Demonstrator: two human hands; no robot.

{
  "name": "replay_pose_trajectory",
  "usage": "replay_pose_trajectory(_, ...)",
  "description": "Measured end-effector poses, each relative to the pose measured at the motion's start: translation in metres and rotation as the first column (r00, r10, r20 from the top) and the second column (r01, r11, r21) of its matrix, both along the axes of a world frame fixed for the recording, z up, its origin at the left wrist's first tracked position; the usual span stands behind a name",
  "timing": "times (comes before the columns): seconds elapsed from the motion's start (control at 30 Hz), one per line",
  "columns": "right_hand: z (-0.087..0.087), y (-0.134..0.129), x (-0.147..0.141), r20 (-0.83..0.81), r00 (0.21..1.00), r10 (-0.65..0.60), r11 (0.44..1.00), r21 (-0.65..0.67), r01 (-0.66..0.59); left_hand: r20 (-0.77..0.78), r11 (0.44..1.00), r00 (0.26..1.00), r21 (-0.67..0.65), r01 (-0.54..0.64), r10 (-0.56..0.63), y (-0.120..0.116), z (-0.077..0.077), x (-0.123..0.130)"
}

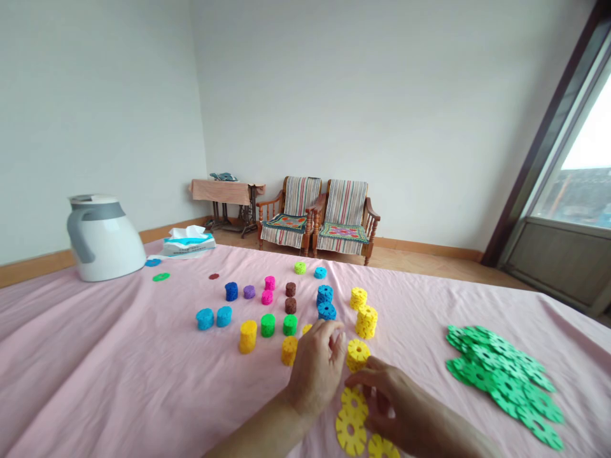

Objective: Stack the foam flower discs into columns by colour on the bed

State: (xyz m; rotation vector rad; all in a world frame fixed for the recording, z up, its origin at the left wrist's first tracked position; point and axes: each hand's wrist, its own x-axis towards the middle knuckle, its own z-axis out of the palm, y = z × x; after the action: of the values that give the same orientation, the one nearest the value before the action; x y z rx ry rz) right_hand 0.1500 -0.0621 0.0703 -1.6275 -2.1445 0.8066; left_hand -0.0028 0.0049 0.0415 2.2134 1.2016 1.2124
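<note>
My left hand [319, 359] is over the cloth, its fingers curled; whatever they may hold is hidden. It partly covers a yellow piece behind it. My right hand [389, 401] is beside a short yellow stack [358, 354], thumb and forefinger apart, above loose flat yellow discs [351, 431] near the front edge. Nothing shows between its fingers. Just behind the left hand stands a blue stack [327, 311]. Farther back to the right are taller yellow stacks [366, 322]. An orange-yellow stack [289, 350] stands left of the left hand.
Green discs [503, 375] lie heaped at the right on the pink cloth [143, 369]. Small green [268, 325], brown [291, 305] and light blue [205, 319] stacks stand at centre-left. A white jug [105, 245] and tissue pack [189, 243] are back left. Two chairs [342, 216] stand beyond.
</note>
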Motion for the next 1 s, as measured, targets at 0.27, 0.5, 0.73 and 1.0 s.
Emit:
replay_pose_trajectory(0.27, -0.006, -0.003, 0.015, 0.086, 0.996, 0.026, 0.998, -0.051, -0.022, -0.045, 0.997, 0.998, -0.062, 0.052, -0.054, -0.001, -0.008, 0.002)
replay_pose_trajectory(0.5, -0.002, -0.005, 0.020, 0.106, 0.994, -0.027, 0.995, -0.091, 0.036, -0.038, 0.974, 0.990, -0.186, 0.126, -0.135, -0.001, -0.019, 0.009)
replay_pose_trajectory(0.73, -0.004, 0.017, 0.037, -0.442, 0.888, -0.123, 0.992, -0.085, 0.095, 0.052, 0.943, 0.978, -0.261, 0.208, -0.201, 0.004, -0.017, 0.011)
replay_pose_trajectory(1.0, -0.042, 0.049, 0.033, -0.722, 0.562, -0.403, 0.881, -0.140, 0.452, 0.152, 0.911, 0.964, -0.324, 0.255, -0.216, 0.010, -0.023, 0.016)
